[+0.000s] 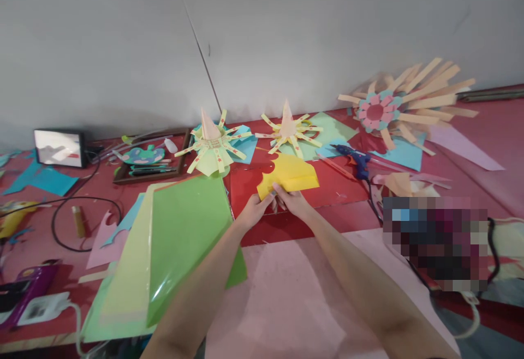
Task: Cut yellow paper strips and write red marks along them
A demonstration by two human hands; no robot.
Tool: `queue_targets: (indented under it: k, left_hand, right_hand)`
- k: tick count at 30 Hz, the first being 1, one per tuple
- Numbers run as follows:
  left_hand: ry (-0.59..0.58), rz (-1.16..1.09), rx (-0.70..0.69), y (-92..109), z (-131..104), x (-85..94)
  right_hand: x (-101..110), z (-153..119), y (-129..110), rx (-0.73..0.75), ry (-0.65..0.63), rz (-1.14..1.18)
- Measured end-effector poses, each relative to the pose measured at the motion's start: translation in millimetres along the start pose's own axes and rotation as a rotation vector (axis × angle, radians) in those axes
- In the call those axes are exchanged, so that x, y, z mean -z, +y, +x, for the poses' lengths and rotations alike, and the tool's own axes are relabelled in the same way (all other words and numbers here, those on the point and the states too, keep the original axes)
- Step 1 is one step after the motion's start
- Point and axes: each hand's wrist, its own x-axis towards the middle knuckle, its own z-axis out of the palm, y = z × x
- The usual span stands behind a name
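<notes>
A yellow paper piece [291, 171] with a scalloped edge is held up over a red sheet near the middle of the table. My left hand [257, 210] grips its lower left part, fingers closed on it. My right hand [290, 199] pinches the lower edge beside it, thumb on top of the paper. The two hands nearly touch, and some fingertips are hidden beneath the paper. Behind it stand two paper pieces with pink cones and starred strips, a left one [213, 143] and a right one [289, 130].
Green sheets [188, 228] lie at the left, beyond them a tray [153, 171] of tools. A blue glue gun [357, 160] with its cable and a large paper flower [375, 112] are at the right. A wall closes off the back.
</notes>
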Motion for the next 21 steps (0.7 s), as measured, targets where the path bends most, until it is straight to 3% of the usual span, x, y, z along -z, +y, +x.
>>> queue_targets:
  k: [8, 21]
  left_hand:
    - [-0.011, -0.049, 0.010, 1, 2, -3.2]
    - [-0.095, -0.066, -0.003, -3, 4, -2.6]
  right_hand:
    - [0, -1, 1, 0.013, -0.020, 0.068]
    - [13, 0, 2, 0.049, 0.070, 0.012]
